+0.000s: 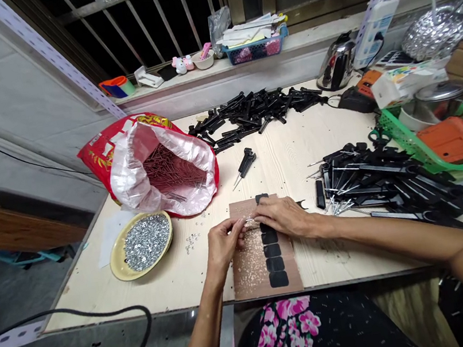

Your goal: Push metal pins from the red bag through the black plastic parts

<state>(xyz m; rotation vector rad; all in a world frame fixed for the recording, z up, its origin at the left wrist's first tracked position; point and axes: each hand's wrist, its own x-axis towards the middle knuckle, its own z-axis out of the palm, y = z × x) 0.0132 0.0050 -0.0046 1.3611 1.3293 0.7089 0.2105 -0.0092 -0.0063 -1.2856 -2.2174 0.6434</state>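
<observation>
My left hand (221,245) and my right hand (280,216) meet over a brown board (254,268) that lies at the table's front edge. Both pinch a thin metal pin (249,220) between their fingertips. A row of black pads (274,257) runs down the board, and small silvery specks are scattered on its left half. A yellow dish of small silver pieces (145,244) sits to the left of my left hand. Behind it a red and white bag (156,164) lies open with many thin metal pins inside.
Black plastic parts are heaped at the back (254,111) and, with pins fitted, at the right (383,182). A green basket (405,142) holds an orange box and metal bowls. A kettle (336,65) stands at the back right. A black cable (104,314) hangs off the front-left edge.
</observation>
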